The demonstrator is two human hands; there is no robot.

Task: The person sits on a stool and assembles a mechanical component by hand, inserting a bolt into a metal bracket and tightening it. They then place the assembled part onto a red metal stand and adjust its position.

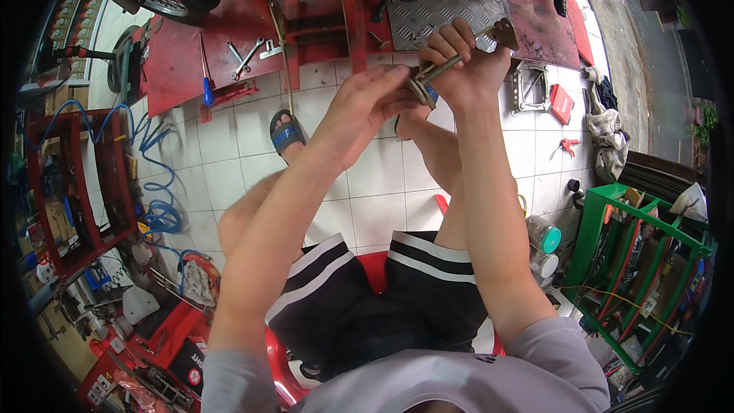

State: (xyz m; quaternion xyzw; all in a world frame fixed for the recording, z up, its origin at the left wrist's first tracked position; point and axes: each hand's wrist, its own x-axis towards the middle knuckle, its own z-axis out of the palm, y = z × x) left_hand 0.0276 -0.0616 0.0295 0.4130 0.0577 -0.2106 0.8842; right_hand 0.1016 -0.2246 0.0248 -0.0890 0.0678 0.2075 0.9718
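"What is the biggest thing there?"

"The red counter (172,69), low, running across the far side of the tiled floor. A green rack (585,237) stands nearer the person than the counter, off beyond its right end; a blue hose (162,218) lies coiled on the near side of the counter, toward its left end."

"And the hands?"

"Both are raised at the counter's near edge. The right hand (474,76) has its fingers partly curled about a metal rod, which crosses them at a slant. The left hand (365,103) has its fingers bent partway, the tips at the rod's left end; whether they pinch it, one cannot tell."

"Anything smaller?"

"A blue-handled screwdriver (207,92) lies on the counter, toward its left end. The rod (441,70) is held up off the counter, in front of its near edge. Smaller again are the rod's flat plate (504,33), out past the right hand, and its end piece (418,90), by the left fingers."

"How would it handle?"

"Stiff and hardly fragile, by the look of it; fairly heavy for its size, and perhaps slippery if oily. The shaft seems the best hold, with the other hand steadying the end piece; the plate's edges may be sharp."
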